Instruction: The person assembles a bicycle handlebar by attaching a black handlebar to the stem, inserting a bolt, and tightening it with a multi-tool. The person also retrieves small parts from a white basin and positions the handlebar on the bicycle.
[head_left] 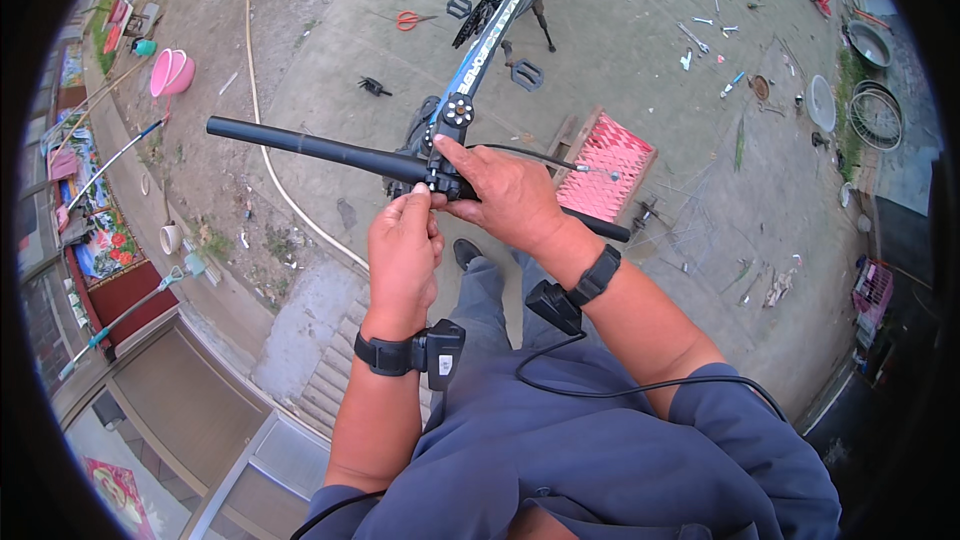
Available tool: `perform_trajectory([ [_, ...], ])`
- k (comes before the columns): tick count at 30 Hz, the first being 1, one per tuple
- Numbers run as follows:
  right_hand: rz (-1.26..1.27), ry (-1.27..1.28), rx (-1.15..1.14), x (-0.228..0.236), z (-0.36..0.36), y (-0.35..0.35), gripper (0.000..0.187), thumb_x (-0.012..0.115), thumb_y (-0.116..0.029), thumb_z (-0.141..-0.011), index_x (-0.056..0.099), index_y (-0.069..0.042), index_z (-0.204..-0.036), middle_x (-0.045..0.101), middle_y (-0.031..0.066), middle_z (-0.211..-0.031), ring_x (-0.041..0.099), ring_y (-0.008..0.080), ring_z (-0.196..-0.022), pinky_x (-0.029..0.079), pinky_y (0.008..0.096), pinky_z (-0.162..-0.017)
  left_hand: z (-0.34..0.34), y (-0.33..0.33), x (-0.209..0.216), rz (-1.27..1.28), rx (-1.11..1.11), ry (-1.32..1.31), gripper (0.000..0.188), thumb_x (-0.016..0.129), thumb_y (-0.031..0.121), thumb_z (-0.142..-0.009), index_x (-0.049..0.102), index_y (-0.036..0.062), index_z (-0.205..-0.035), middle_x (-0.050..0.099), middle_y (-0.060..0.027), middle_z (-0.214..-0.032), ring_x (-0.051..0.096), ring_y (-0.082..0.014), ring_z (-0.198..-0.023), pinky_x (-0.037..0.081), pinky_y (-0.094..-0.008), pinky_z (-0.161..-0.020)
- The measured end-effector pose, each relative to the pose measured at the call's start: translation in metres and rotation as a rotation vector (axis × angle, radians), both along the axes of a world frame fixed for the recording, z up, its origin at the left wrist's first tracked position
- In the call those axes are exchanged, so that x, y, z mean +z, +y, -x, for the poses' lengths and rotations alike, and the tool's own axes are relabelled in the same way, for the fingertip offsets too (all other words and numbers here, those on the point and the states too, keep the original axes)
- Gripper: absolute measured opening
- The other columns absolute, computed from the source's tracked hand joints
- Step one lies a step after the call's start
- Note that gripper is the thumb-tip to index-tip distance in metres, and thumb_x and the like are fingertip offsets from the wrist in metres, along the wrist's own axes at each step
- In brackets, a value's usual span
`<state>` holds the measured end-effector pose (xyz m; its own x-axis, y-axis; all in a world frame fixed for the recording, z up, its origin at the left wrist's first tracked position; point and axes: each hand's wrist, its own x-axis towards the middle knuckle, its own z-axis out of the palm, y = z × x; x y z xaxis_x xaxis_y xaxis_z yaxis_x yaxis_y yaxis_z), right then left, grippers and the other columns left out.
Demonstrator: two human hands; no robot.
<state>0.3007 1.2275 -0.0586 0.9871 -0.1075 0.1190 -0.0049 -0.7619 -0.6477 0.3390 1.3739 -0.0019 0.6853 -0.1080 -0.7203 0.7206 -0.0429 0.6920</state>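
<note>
A bicycle with a blue, black and white frame (490, 47) stands in front of me. Its black handlebar (320, 147) runs crosswise, with bare ends and no grips on it. My right hand (512, 196) wraps the stem (447, 162) from the right, index finger lying along its top and the other fingers below the bar. Just under the stem's front clamp, my left hand (402, 252) is closed in a pinch. Whatever lies between its fingertips is too small to make out. A thin black cable (530, 154) runs out to the right, past my right hand.
Red-handled scissors (408, 20) and a small black part (374, 86) lie on the concrete to the left. A stool with a pink woven seat (612, 165) stands close on the right. Wrenches (692, 38) lie farther right. A pale hose (268, 155) and pink bucket (172, 72) are leftward.
</note>
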Motion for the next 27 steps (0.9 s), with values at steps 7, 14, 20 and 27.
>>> perform_trajectory([
  [7,-0.010,0.009,0.007,0.001,0.000,-0.001,0.072,0.083,-0.036,-0.074,0.056,-0.018,-0.138,0.062,0.0048,-0.085,0.067,0.0245,-0.076,0.054,0.0394,-0.063,-0.002,-0.006,0.009,0.078,0.101,0.114,0.018,0.060,0.020,-0.101,0.061,0.0021,-0.096,0.046,0.0034,-0.068,0.040,-0.0047,-0.049,0.028,-0.0206,-0.040],
  [14,-0.015,0.023,0.016,0.001,0.000,-0.002,0.074,0.084,-0.034,-0.072,0.055,-0.018,-0.139,0.062,0.0053,-0.086,0.067,0.0253,-0.078,0.054,0.0398,-0.064,0.002,-0.007,-0.006,-0.138,0.000,-0.119,0.020,0.067,0.020,-0.097,0.063,0.0009,-0.092,0.049,0.0049,-0.065,0.044,-0.0041,-0.053,0.031,-0.0237,-0.045],
  [20,-0.024,-0.001,0.019,-0.001,0.000,-0.003,0.075,0.085,-0.032,-0.071,0.055,-0.018,-0.138,0.061,0.0052,-0.086,0.067,0.0251,-0.078,0.054,0.0398,-0.064,0.003,-0.002,-0.010,-0.610,-0.379,-0.638,0.018,0.069,0.016,-0.092,0.065,0.0008,-0.085,0.059,-0.0043,-0.066,0.056,-0.0178,-0.058,0.043,-0.0339,-0.054],
  [27,-0.026,-0.031,0.022,-0.002,0.000,-0.003,0.076,0.085,-0.033,-0.072,0.055,-0.018,-0.140,0.059,0.0045,-0.082,0.066,0.0245,-0.076,0.053,0.0395,-0.063,-0.001,0.002,-0.006,-0.861,-0.628,-1.077,0.014,0.069,0.015,-0.090,0.066,0.0027,-0.085,0.061,-0.0106,-0.073,0.057,-0.0269,-0.059,0.045,-0.0363,-0.055],
])
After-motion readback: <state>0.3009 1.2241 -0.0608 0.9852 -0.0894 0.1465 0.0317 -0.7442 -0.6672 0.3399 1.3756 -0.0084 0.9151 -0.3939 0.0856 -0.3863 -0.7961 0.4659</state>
